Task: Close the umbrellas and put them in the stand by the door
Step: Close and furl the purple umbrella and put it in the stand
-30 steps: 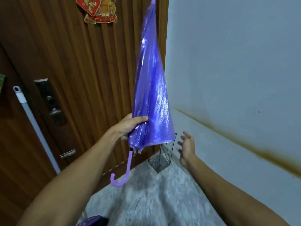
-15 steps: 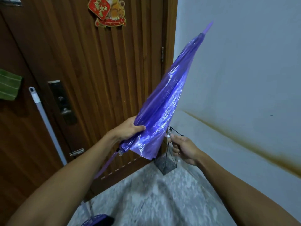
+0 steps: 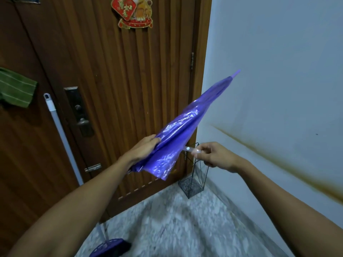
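A wire stand (image 3: 193, 179) sits on the floor in the corner by the door (image 3: 130, 89), with a mop handle (image 3: 63, 138) leaning left of it. Above the stand, the closed umbrella (image 3: 183, 130) slants tip up-right toward the wall. The left hand (image 3: 143, 147) grips its canopy; the right hand (image 3: 213, 154) pinches its strap (image 3: 189, 149).

a ribbed brown wooden door (image 3: 115, 86) fills the left, with a dark lock plate (image 3: 78, 111) near its left edge and a red decoration (image 3: 132, 13) high up. right of the door stands a pale wall (image 3: 278, 52) bearing a slanting brown stain (image 3: 278, 162). below the door lies a speckled grey floor (image 3: 176, 225).
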